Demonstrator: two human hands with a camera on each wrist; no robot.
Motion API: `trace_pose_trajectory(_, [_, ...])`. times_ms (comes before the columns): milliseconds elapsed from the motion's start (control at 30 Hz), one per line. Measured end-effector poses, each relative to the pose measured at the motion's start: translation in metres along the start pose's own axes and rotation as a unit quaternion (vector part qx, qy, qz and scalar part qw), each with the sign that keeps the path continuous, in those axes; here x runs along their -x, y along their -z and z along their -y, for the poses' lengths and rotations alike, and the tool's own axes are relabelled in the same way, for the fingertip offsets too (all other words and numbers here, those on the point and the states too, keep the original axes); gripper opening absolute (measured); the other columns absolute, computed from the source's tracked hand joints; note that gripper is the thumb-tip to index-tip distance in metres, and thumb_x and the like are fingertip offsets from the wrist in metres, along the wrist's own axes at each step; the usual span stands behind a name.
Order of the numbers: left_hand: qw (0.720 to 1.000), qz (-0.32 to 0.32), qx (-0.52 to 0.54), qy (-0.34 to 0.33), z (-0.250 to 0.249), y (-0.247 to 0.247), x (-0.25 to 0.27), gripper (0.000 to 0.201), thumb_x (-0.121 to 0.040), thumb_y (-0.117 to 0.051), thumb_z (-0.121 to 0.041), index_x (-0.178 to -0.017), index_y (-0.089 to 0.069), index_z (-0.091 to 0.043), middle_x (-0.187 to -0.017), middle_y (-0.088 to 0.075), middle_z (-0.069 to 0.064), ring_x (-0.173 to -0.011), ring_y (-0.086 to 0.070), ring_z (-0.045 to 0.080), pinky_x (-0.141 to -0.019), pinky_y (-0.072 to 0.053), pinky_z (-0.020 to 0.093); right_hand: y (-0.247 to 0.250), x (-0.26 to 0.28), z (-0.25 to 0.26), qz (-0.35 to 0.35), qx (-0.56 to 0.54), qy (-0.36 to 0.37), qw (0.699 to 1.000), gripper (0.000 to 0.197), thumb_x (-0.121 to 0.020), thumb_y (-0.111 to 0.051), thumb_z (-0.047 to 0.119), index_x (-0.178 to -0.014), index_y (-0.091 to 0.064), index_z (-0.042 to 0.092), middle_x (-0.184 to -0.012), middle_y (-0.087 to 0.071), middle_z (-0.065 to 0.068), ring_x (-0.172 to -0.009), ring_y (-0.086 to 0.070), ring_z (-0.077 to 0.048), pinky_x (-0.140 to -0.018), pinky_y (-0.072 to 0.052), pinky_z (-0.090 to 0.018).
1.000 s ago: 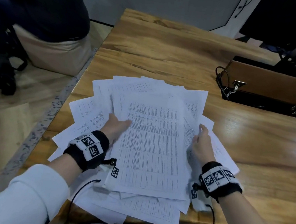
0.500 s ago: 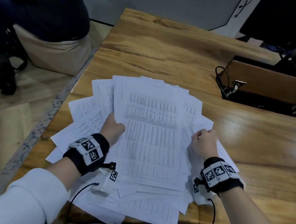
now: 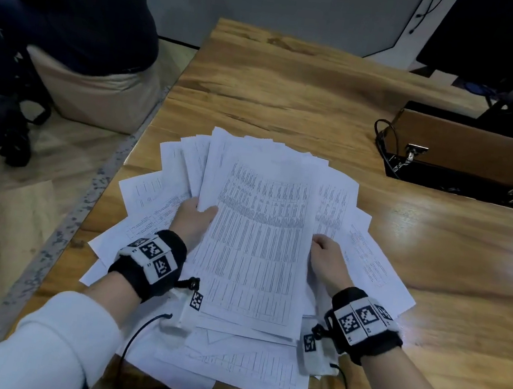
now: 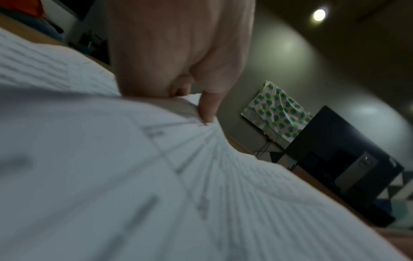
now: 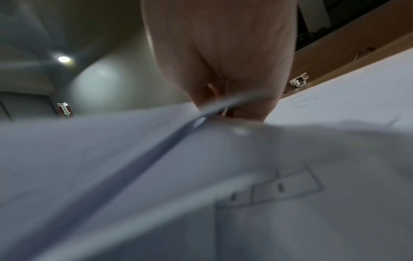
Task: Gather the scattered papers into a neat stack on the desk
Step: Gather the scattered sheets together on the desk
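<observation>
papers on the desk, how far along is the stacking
Partly done. A middle bundle already lies roughly squared on top. In hand: the left hand and right hand grip its two side edges. Left: fanned sheets on the left, loose pages on the right and sheets overhanging the desk's near edge need gathering.

Looks like an office to me: wooden desk point(image 3: 296, 78), printed table sheets point(image 3: 258, 243), dark monitor point(image 3: 497, 40) at 1 o'clock, cable box point(image 3: 469, 150).
</observation>
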State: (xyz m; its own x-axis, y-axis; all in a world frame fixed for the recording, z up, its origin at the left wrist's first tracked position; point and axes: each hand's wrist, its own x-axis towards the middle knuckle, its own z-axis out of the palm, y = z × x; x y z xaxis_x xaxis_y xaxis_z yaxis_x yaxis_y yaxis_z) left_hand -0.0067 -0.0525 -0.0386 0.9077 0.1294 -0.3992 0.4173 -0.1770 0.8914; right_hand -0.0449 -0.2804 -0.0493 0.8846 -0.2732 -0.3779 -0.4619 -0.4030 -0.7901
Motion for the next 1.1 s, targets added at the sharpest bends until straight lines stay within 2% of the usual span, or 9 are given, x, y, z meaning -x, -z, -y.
trace_pose_trajectory(100, [0.999, 0.021, -0.037, -0.028, -0.002, 0.007, 0.001, 0.022, -0.096, -0.046, -0.015, -0.113, -0.058, -0.007, -0.099, -0.058, 0.004, -0.092, -0.054, 0.019, -0.078, -0.041, 0.028, 0.012, -0.009, -0.006, -0.026, 0.059, 0.001, 0.998, 0.022, -0.093, -0.042, 0.015, -0.083, -0.062, 0.017, -0.097, -0.061, -0.008, -0.09, -0.055, -0.023, -0.083, -0.044, -0.032])
trace_pose_trajectory(267, [0.997, 0.057, -0.046, -0.015, 0.0, 0.032, -0.009, 0.034, -0.096, -0.045, -0.02, -0.128, -0.049, -0.011, -0.119, -0.058, 0.003, -0.11, -0.056, 0.023, -0.098, -0.042, 0.035, 0.026, -0.017, -0.016, -0.134, 0.228, -0.095, 0.96, 0.045, -0.087, -0.055, 0.03, -0.12, -0.049, -0.001, -0.132, -0.033, -0.019, -0.124, -0.031, -0.037, -0.102, -0.031, -0.046])
trace_pose_trajectory(400, [0.985, 0.134, -0.109, 0.03, 0.019, 0.045, -0.024, 0.045, -0.092, -0.049, -0.029, -0.135, -0.045, -0.016, -0.138, -0.053, 0.006, -0.125, -0.05, 0.029, -0.109, -0.036, 0.05, 0.032, -0.025, -0.009, -0.109, 0.144, -0.06, 0.982, 0.027, -0.087, -0.054, 0.018, -0.064, -0.042, 0.009, -0.082, -0.041, -0.012, -0.081, -0.039, -0.026, -0.068, -0.038, -0.036])
trace_pose_trajectory(500, [0.977, 0.165, -0.129, 0.045, 0.007, 0.039, -0.011, 0.043, -0.092, -0.049, -0.028, -0.133, -0.047, -0.013, -0.135, -0.054, 0.005, -0.124, -0.051, 0.027, -0.11, -0.035, 0.048, 0.03, -0.027, 0.002, -0.068, 0.081, -0.047, 0.993, 0.031, -0.086, -0.044, -0.003, -0.058, -0.046, 0.01, -0.057, -0.043, -0.003, -0.063, -0.043, -0.023, -0.051, -0.031, -0.027])
trace_pose_trajectory(700, [0.988, 0.139, -0.062, 0.024, -0.011, 0.023, 0.003, 0.036, -0.092, -0.049, -0.029, -0.125, -0.046, -0.014, -0.126, -0.057, 0.005, -0.115, -0.056, 0.025, -0.103, -0.043, 0.043, 0.019, -0.022, 0.019, -0.03, 0.004, 0.004, 1.0, 0.023, -0.094, -0.042, 0.007, -0.09, -0.064, 0.012, -0.076, -0.064, 0.0, -0.071, -0.058, -0.015, -0.062, -0.046, -0.025])
trace_pose_trajectory(800, [0.988, 0.15, -0.036, 0.003, 0.02, 0.016, -0.018, 0.078, -0.07, -0.054, -0.058, -0.139, -0.037, -0.025, -0.144, -0.047, -0.002, -0.129, -0.048, 0.022, -0.109, -0.037, 0.047, 0.015, -0.033, 0.002, -0.03, 0.057, -0.001, 0.998, 0.02, -0.086, -0.05, 0.039, -0.092, -0.07, 0.039, -0.112, -0.064, -0.008, -0.108, -0.057, -0.028, -0.095, -0.047, -0.045])
trace_pose_trajectory(867, [0.992, 0.124, -0.015, -0.009, 0.012, 0.016, -0.007, 0.066, -0.079, -0.051, -0.051, -0.138, -0.04, -0.023, -0.141, -0.05, -0.001, -0.128, -0.049, 0.021, -0.11, -0.037, 0.046, 0.019, -0.045, -0.017, -0.049, 0.074, -0.008, 0.996, 0.026, -0.081, -0.051, 0.047, -0.098, -0.069, 0.044, -0.122, -0.06, -0.008, -0.113, -0.052, -0.028, -0.101, -0.041, -0.049])
trace_pose_trajectory(1033, [0.997, 0.05, 0.058, -0.002, 0.001, 0.012, 0.007, 0.043, -0.095, -0.046, -0.026, -0.136, -0.042, -0.014, -0.128, -0.057, 0.004, -0.115, -0.056, 0.024, -0.102, -0.043, 0.044, 0.023, -0.013, 0.016, -0.01, -0.05, -0.026, 0.998, 0.049, -0.099, -0.032, 0.04, -0.119, -0.056, 0.002, -0.11, -0.058, -0.015, -0.105, -0.054, -0.026, -0.09, -0.046, -0.025])
trace_pose_trajectory(1100, [0.997, 0.07, 0.034, 0.008, 0.013, 0.003, 0.0, 0.064, -0.087, -0.05, -0.039, -0.143, -0.03, -0.018, -0.143, -0.047, 0.003, -0.128, -0.047, 0.024, -0.108, -0.037, 0.048, 0.019, -0.01, 0.019, 0.018, -0.028, -0.06, 0.998, 0.064, -0.091, -0.022, 0.062, -0.121, -0.055, 0.015, -0.11, -0.053, 0.001, -0.109, -0.053, -0.015, -0.096, -0.041, -0.031])
